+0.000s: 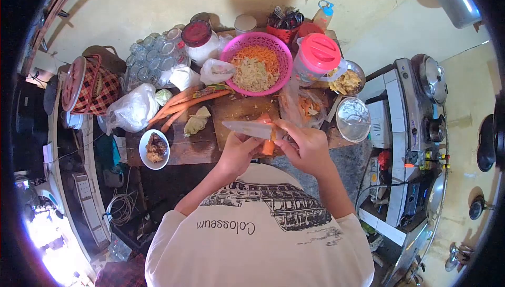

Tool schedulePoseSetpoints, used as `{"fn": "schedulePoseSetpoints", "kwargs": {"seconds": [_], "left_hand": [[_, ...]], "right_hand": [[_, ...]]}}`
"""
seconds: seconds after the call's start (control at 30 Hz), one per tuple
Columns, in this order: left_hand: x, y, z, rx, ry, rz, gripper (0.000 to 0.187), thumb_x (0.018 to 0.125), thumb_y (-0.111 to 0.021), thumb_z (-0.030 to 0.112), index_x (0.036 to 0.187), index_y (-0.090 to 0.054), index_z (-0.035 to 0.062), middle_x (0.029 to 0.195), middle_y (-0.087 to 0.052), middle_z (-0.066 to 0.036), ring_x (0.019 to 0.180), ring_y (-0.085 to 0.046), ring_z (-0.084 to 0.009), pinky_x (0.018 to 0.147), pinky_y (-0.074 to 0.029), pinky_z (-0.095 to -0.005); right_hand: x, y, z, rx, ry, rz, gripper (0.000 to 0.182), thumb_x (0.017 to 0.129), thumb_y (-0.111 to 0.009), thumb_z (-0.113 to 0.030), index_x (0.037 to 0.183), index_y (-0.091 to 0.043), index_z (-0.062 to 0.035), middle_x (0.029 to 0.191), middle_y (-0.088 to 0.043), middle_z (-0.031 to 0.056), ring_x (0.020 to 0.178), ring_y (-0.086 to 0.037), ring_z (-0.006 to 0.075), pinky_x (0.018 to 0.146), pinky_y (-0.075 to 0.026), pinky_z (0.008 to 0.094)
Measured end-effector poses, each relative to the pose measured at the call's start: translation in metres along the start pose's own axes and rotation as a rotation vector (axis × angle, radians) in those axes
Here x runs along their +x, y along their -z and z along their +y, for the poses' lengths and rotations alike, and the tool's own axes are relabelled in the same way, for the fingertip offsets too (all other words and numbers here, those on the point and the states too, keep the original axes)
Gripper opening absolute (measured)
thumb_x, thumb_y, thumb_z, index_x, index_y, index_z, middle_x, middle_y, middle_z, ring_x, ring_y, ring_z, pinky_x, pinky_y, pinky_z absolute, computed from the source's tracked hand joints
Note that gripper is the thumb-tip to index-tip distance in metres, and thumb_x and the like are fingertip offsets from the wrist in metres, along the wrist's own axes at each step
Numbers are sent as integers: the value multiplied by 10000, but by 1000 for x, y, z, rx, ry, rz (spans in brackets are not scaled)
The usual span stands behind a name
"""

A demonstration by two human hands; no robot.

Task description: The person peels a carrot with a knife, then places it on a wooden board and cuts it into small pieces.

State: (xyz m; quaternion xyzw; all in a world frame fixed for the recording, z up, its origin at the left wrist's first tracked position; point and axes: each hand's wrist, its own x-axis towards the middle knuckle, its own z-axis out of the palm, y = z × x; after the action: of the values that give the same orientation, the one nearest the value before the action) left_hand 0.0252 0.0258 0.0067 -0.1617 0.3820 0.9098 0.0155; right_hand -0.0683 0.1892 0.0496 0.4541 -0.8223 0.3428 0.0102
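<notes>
My right hand (305, 147) is closed around the handle of a knife (247, 128), whose blade points left and lies across a carrot (268, 147). The carrot is gripped by my left hand (236, 153), its fingers partly hidden behind the blade. Both hands are above the near edge of a wooden cutting board (226, 113). Left of the board lie several long whole carrots (181, 103) and a piece of cabbage (197, 121). Beyond the hands stands a pink basket (227, 55) with shredded carrot (258, 53) and pale shreds (252, 75).
A plastic bag with orange peelings (310, 107) lies right of the board, beside a clear round container (353, 120). A white bowl (143, 153) sits near the table's left front. Behind are glasses (152, 53), a red-lidded jar (197, 33) and a pink-lidded pitcher (319, 53). A stove (407, 97) stands at right.
</notes>
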Motion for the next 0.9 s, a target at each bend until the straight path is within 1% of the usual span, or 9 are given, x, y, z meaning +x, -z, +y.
{"fn": "schedulePoseSetpoints", "kwargs": {"seconds": [0.17,0.27,0.37,0.47,0.57,0.67,0.7,0.8,0.9], "left_hand": [[5,1,-4,43,43,-25,315,925,-529,108,1230,-483,43,1154,-559,-45,984,-587,-117,832,-511,-293],[9,0,-4,-22,65,-12,351,941,-489,126,1283,-441,60,1180,-558,-73,979,-601,-161,817,-519,-303],[13,-2,2,-64,89,-42,364,952,-471,158,1297,-418,54,1196,-550,-84,960,-613,-169,770,-543,-294],[17,-6,7,-50,51,-39,380,954,-464,171,1307,-398,48,1200,-547,-97,974,-612,-183,762,-549,-283],[24,1,7,-159,86,-29,374,933,-513,137,1283,-430,37,1157,-561,-75,983,-607,-187,782,-545,-316],[25,-7,15,-213,39,-103,393,930,-510,131,1298,-412,30,1176,-557,-92,993,-605,-189,813,-530,-311],[25,-8,16,-218,47,-100,395,930,-510,130,1299,-409,29,1181,-556,-96,990,-606,-188,818,-526,-309],[25,-11,18,-225,66,-110,398,928,-510,129,1299,-405,29,1190,-555,-105,982,-609,-183,824,-520,-306],[26,-9,19,-216,65,-145,389,931,-504,137,1293,-409,29,1189,-554,-123,996,-604,-197,825,-525,-320]], "right_hand": [[0,-9,14,61,5,113,341,835,-629,-247,1121,-589,-66,811,-655,138,623,-638,206,558,-489,326],[-1,-23,44,252,-377,324,323,893,-569,-249,1143,-567,-44,935,-658,146,752,-653,186,645,-491,295],[-11,-36,97,424,-732,305,338,928,-517,-250,1188,-534,-34,1024,-647,121,891,-636,199,747,-478,287],[-7,-21,72,593,-793,250,381,915,-532,-228,1248,-498,-46,1090,-634,93,940,-623,242,813,-471,307],[-9,-7,41,553,-358,111,414,885,-573,-216,1263,-505,-60,1124,-621,122,922,-627,215,793,-477,304],[-5,12,11,451,-129,-3,439,847,-616,-200,1260,-526,-80,1058,-643,147,817,-651,195,704,-491,291],[-5,16,5,422,-149,-71,460,807,-661,-195,1244,-551,-106,897,-667,129,671,-650,202,590,-487,295],[-3,23,2,160,5,-116,499,773,-691,-199,1246,-552,-118,766,-657,84,566,-621,224,521,-474,319],[0,15,-1,213,122,48,515,755,-689,-229,1236,-567,-87,581,-545,73,455,-513,211,454,-394,312]]}}
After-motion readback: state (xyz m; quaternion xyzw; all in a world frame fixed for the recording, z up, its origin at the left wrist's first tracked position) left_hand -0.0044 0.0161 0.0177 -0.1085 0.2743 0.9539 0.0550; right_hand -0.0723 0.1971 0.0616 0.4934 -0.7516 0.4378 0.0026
